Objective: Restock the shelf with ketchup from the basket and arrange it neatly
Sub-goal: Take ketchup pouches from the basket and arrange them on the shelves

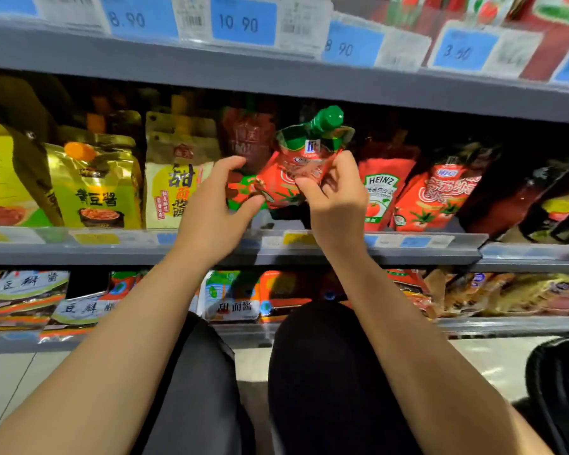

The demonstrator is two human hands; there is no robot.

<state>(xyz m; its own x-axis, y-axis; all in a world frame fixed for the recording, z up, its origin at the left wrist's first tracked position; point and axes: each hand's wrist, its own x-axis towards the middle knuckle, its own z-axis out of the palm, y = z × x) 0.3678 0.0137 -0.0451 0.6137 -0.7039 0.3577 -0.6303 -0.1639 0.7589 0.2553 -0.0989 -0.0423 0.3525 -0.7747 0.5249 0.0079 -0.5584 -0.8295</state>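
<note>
Right hand (337, 200) grip pinching green-capped ketchup pouch (296, 165), left hand (211, 205) grip wide, Heinz pouch (380, 192) beside

Light is bright on the forearms and floor, dim deep inside the shelf (276, 251) bay toward 12 o'clock. Price tags (243, 21) at 12 to 2 o'clock are soft and smeared. Wide-angle bending curves edges at 3 and 9 o'clock.
</note>
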